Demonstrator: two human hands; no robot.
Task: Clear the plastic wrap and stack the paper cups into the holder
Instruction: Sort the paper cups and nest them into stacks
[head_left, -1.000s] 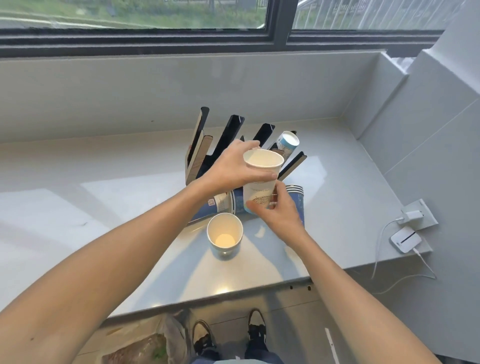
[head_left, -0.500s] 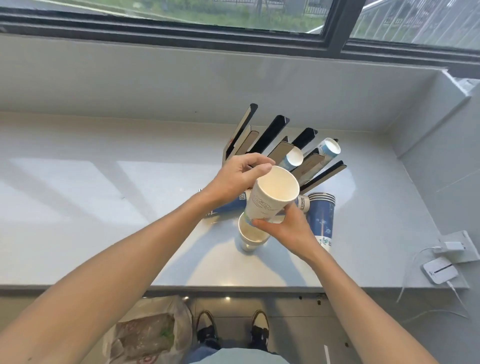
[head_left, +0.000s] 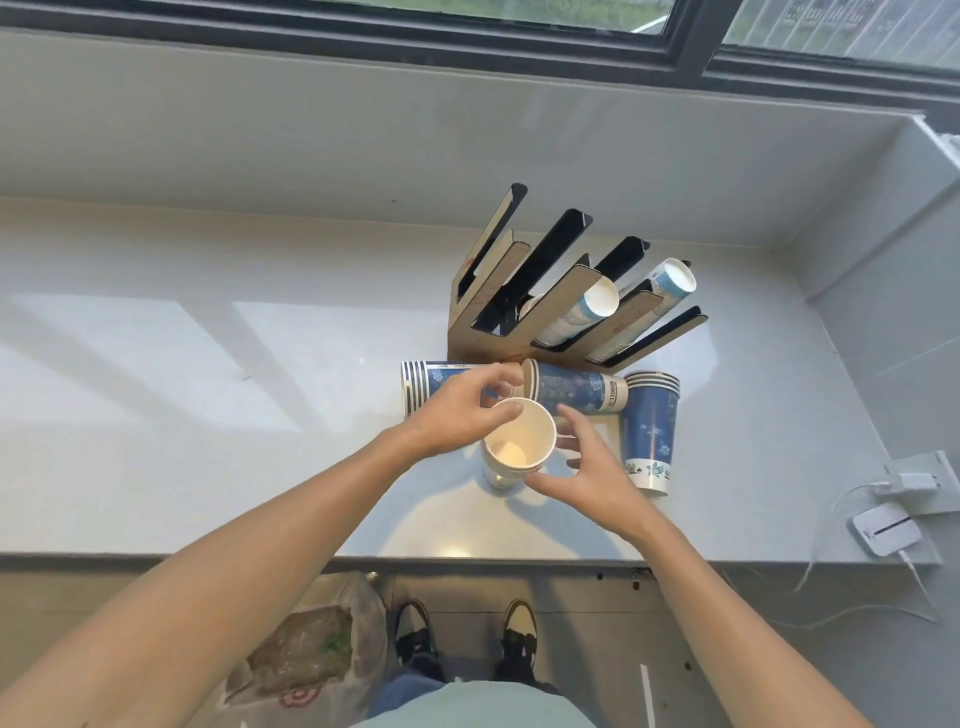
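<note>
A white paper cup (head_left: 519, 447) stands upright on the counter, nested in another cup below it. My left hand (head_left: 457, 410) reaches over from the left, its fingers pinched on the cup's far rim. My right hand (head_left: 587, 470) hovers at the cup's right side with fingers apart; its thumb is close to the lower cup. Behind stands the slotted wood-and-black holder (head_left: 493, 332) with white cup stacks (head_left: 597, 304) in its right slots. Three blue cup stacks lie in front of it: left (head_left: 421, 387), middle (head_left: 571, 387), right (head_left: 649, 431).
The counter's front edge (head_left: 208, 556) runs below my arms. A white device (head_left: 883, 530) and a plugged charger (head_left: 914, 480) with cables sit at the right end. A plastic bag (head_left: 311, 660) lies on the floor by my shoes. A wall rises behind the holder.
The white cup went from held tilted in both hands down into the cup standing on the counter. My right hand has let go and opened. The view tilted down.
</note>
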